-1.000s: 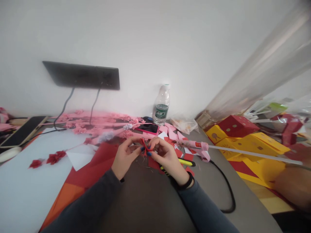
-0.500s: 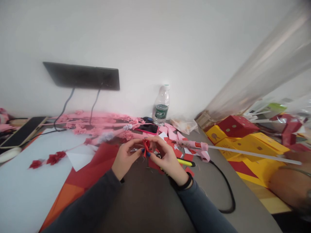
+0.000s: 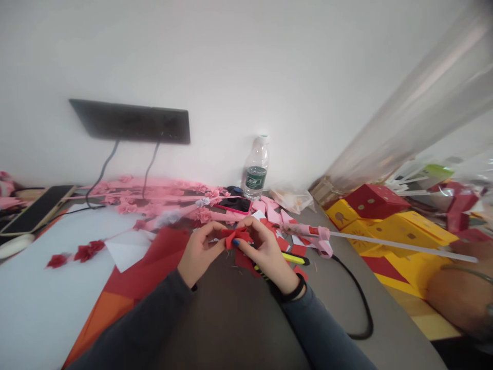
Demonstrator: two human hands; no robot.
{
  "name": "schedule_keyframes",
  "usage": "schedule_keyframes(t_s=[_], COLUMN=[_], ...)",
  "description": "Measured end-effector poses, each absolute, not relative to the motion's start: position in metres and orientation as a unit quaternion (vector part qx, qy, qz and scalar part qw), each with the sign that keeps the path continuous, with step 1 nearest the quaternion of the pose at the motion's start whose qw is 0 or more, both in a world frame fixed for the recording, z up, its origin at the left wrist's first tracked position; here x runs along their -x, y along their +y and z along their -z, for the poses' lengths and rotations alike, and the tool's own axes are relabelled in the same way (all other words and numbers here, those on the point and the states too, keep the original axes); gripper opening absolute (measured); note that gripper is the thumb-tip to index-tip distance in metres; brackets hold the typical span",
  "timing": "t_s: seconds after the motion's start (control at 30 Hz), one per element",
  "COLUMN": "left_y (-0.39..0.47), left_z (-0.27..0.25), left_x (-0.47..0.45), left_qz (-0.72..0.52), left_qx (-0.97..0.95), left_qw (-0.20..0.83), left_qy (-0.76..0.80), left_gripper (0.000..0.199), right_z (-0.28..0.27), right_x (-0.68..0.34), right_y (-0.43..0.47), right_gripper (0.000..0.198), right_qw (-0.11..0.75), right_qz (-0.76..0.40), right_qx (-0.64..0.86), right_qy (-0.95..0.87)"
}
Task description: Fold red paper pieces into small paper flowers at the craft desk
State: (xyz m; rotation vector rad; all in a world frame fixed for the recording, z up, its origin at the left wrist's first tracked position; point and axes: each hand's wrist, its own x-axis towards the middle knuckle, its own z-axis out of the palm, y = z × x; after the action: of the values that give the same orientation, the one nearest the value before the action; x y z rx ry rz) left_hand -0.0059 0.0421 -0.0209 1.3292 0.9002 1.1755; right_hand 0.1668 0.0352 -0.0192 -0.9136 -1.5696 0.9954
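Between my two hands is a small red paper flower [image 3: 233, 238], its folded petals spread toward me. My left hand [image 3: 202, 252] pinches its left side with thumb and fingers. On the other side my right hand [image 3: 265, 252] grips it, the blue-nailed thumb pressed on its front. Behind and right of my hands lie red and pink paper pieces [image 3: 271, 211]. A yellow cutter [image 3: 296, 258] rests beside my right hand. The pink glue gun [image 3: 308, 231], with a white glue stick [image 3: 404, 245] in its back, lies farther right.
A water bottle [image 3: 256, 172] stands by the wall behind a pink-edged phone [image 3: 233, 205]. Pink paper flower stems [image 3: 154, 198] and red paper sheets [image 3: 154, 262] lie left. Yellow and red boxes [image 3: 408, 231] stand right, near another person's arm [image 3: 458, 293]. A black cable [image 3: 364, 298] loops nearby.
The red paper flower has turned and opened out between my fingers, showing more of its petals. My hands have shifted only slightly.
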Motion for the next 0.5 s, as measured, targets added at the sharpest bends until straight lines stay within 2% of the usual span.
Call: schedule_keyframes(t_s=[0.17, 0.5], left_y=[0.0396, 0.0415], left_z=[0.0194, 0.0266], left_x=[0.0040, 0.0022], left_qz=[-0.478, -0.508], left_qx=[-0.541, -0.479], left_qw=[0.596, 0.621], left_qy=[0.352, 0.358], left_gripper=[0.028, 0.027], right_z=[0.0224, 0.0250], right_x=[-0.1670, -0.1660], right_y=[0.0388, 0.0419], right_gripper=[0.018, 0.029], right_qw=[0.531, 0.536], right_qz=[-0.427, -0.531], right_qx=[0.397, 0.360], right_qy=[-0.615, -0.549])
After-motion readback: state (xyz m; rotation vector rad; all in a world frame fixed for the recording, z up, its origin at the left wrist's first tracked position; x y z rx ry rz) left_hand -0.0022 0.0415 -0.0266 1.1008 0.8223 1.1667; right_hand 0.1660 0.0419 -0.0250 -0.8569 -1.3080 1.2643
